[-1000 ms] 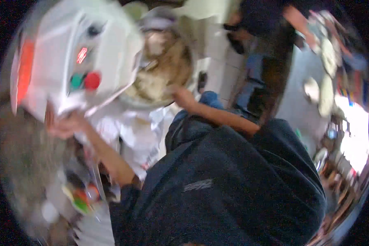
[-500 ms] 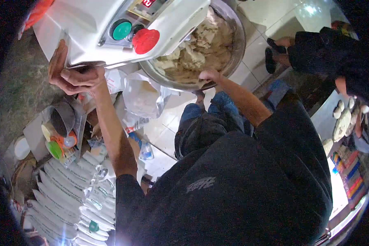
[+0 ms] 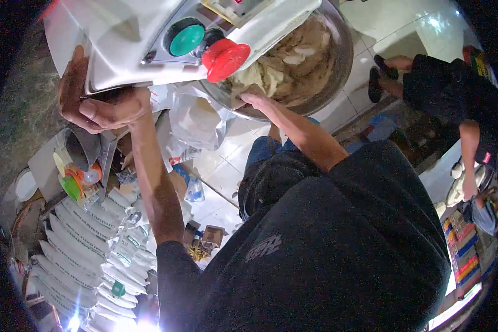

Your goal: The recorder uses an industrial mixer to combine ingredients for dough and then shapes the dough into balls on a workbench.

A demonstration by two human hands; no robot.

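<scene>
A white machine point(image 3: 110, 39) with a large green button point(image 3: 185, 37) and red knob point(image 3: 226, 60) fills the upper left. My left hand point(image 3: 102, 105) grips its lower corner, fingers curled around the edge. Under the machine sits a large steel bowl point(image 3: 344, 66) holding lumpy pale and brown dough point(image 3: 293, 66). My right hand point(image 3: 252, 98) is closed at the bowl's near rim; whatever is pinched in it is too small to make out.
A co-worker point(image 3: 442, 88) in dark clothes stands at right, one arm reaching to a counter point(image 3: 434, 180) with dough pieces. Stacked white sacks point(image 3: 83, 254), containers point(image 3: 83, 160) and a plastic bag point(image 3: 193, 122) lie at left. Tiled floor point(image 3: 359, 77) surrounds the bowl.
My right hand has moved leftward along the bowl's rim since half a second ago. The co-worker's arm now reaches down to the counter. The view has steadied from blurred to sharper.
</scene>
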